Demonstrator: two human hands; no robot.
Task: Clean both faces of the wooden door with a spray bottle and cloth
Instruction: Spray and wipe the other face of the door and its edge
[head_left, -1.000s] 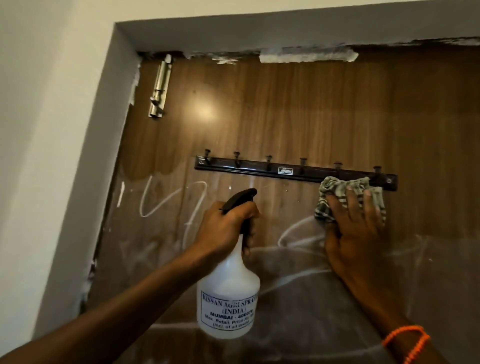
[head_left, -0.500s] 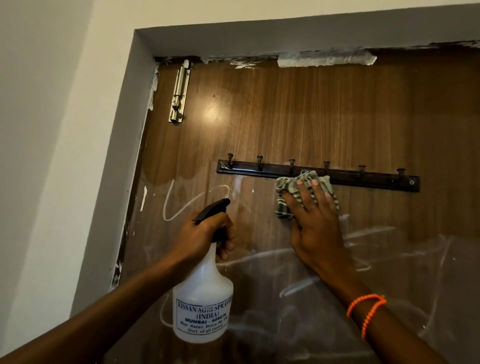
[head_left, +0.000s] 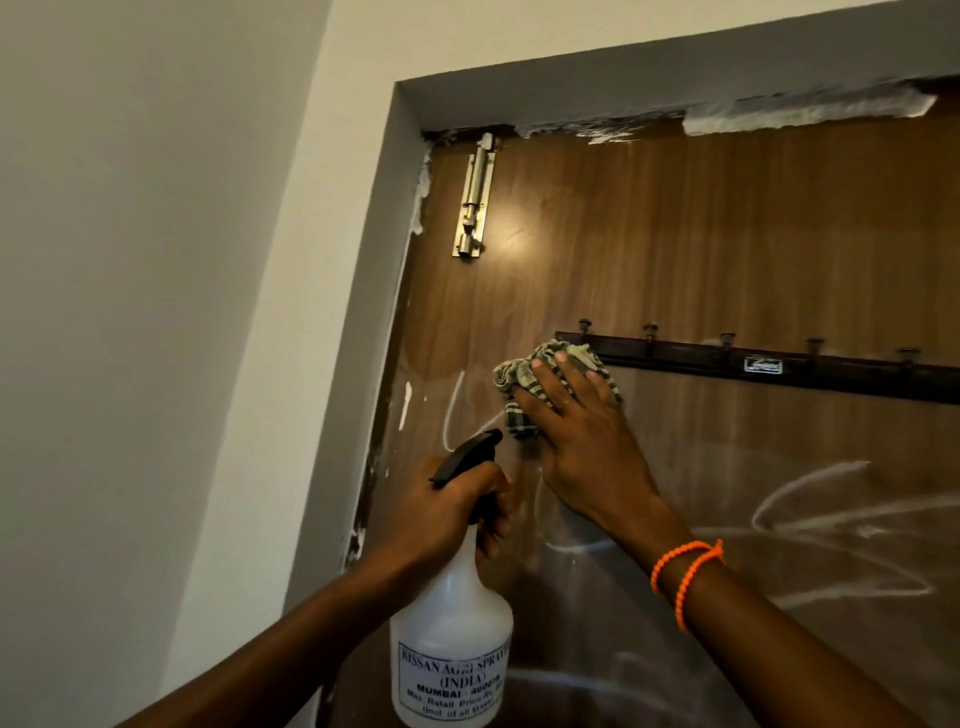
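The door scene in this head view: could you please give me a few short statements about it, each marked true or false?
1. The left hand grips the spray bottle by its neck. True.
2. The right hand presses a cloth flat against the door. True.
3. The cloth hangs from a hook on the hook rail. False: it is under the hand, at the rail's left end.
4. The latch bolt sits below the hook rail. False: it sits above, near the door's top corner.
5. The orange bracelet is on the left wrist. False: the right wrist.

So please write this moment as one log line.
left hand: grips spray bottle | right hand: presses cloth on door | below hook rail
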